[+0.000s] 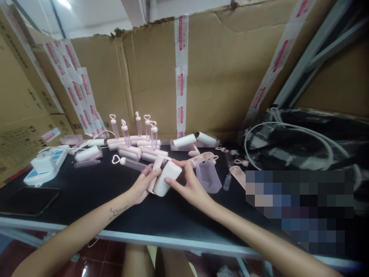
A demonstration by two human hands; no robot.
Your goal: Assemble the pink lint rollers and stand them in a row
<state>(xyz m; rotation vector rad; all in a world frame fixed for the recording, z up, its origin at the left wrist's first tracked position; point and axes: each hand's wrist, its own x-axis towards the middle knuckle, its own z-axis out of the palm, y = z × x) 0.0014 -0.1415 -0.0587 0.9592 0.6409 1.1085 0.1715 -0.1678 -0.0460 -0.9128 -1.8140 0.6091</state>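
Over the near middle of the table, my left hand [144,184] is closed on a slim pale pink strip-like piece [157,166]. Beside it, my right hand [188,181] grips a white rounded block [168,180] between thumb and fingers. The two pieces are side by side and seem to touch; whether they are joined I cannot tell. A clear pink tube with a heart-shaped loop [134,164] lies just behind my left hand. To the right of my right hand sits a translucent lilac open case [208,176].
Several pink heart-topped tubes [154,136] stand among white and pink bodies [129,152] at the back. A power strip [46,167] with a charger and a dark phone [29,201] lie left. White cable coils [288,125] are at right; cardboard [150,77] walls the back.
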